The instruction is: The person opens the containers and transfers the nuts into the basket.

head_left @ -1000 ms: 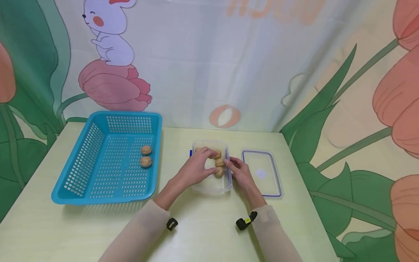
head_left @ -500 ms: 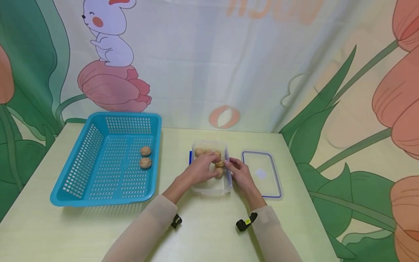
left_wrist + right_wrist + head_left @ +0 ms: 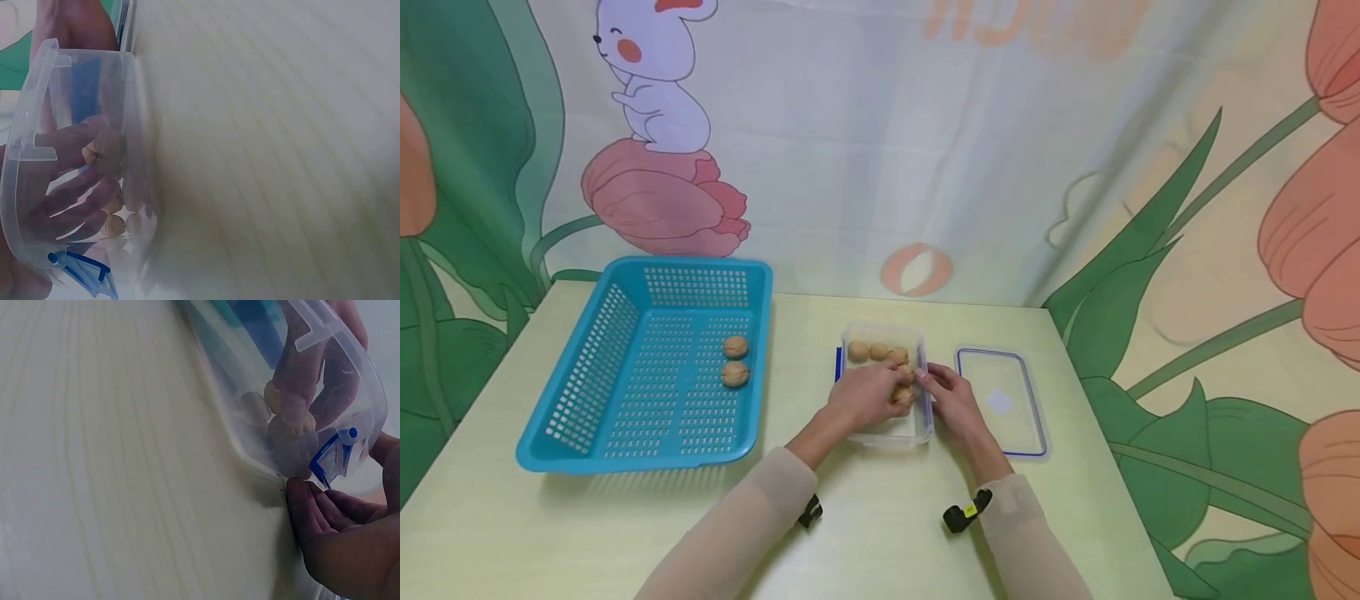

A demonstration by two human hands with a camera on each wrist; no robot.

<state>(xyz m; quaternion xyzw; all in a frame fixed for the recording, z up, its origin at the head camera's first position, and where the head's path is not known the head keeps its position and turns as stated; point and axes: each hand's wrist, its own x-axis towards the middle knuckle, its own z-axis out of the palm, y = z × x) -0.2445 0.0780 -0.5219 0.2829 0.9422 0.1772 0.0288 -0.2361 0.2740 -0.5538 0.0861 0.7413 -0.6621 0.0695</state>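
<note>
A clear plastic food container [image 3: 880, 438] with blue side latches stands uncovered on the table. Several walnuts [image 3: 857, 351] lie inside it, along the far wall and down the right side. My left hand [image 3: 867, 395] reaches in, thumb and fingers around the nearest walnut [image 3: 903, 393] of the right-hand line; the left wrist view shows that walnut [image 3: 104, 151] through the wall. At the container's right side, my right hand [image 3: 957, 402] holds the wall, thumb at the rim and fingers outside. In the right wrist view its fingertips [image 3: 299, 486] sit low by a blue latch [image 3: 334, 456].
To the left stands a blue perforated basket [image 3: 763, 350] with two walnuts [image 3: 734, 373] by its right wall. A clear lid [image 3: 1000, 402] with a blue seal lies flat right of the right hand. Behind the table hangs a printed cloth [image 3: 820, 167].
Inside the container, my left hand has shifted toward the near end of the right-hand walnut line, its fingers closing in there. My right hand stays at the container's side.
</note>
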